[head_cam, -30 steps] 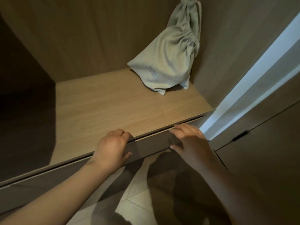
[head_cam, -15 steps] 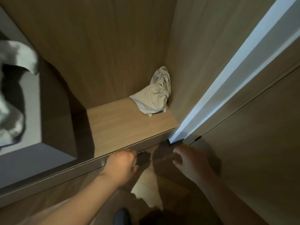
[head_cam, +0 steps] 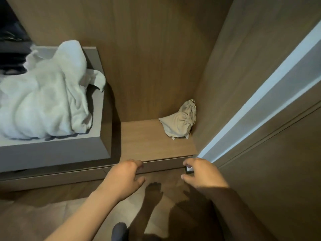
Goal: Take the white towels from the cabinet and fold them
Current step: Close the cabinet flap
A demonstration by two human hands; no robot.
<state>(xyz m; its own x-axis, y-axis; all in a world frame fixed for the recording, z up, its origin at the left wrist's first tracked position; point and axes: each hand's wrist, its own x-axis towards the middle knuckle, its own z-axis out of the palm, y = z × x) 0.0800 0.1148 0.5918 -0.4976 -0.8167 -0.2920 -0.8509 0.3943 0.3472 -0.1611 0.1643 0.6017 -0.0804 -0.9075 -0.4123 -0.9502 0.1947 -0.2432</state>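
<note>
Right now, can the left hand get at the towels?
Probably yes. The towels lie heaped in the open grey box, above and left of the left hand, which holds nothing. Nothing stands between them; it must only rise over the front wall.

the white towels (head_cam: 40,101) are just one crumpled, unfolded heap; piled in the open grey drawer (head_cam: 52,153) on the left side of the wooden cabinet (head_cam: 156,58); one corner flops over the drawer's right rim
</note>
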